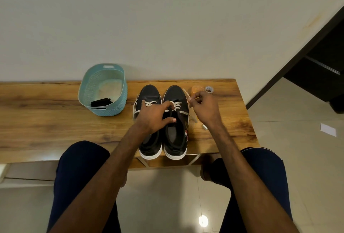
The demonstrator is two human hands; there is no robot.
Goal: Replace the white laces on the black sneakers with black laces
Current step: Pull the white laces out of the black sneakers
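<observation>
Two black sneakers with white soles stand side by side on the wooden bench, the left sneaker (150, 94) and the right sneaker (176, 135). Both carry white laces (177, 105). My left hand (154, 117) rests over the tongues, its fingers curled at the right sneaker's lacing. My right hand (203, 107) is beside the right sneaker and pinches a white lace end pulled out to the right. Black laces (101, 102) lie bundled in the blue basket (104, 110).
The wooden bench (46, 117) runs along a white wall. An orange round object (197, 89) and a small tape roll (209, 89) sit behind my right hand. A small white item (204, 127) lies near my right wrist. My knees are below the bench edge.
</observation>
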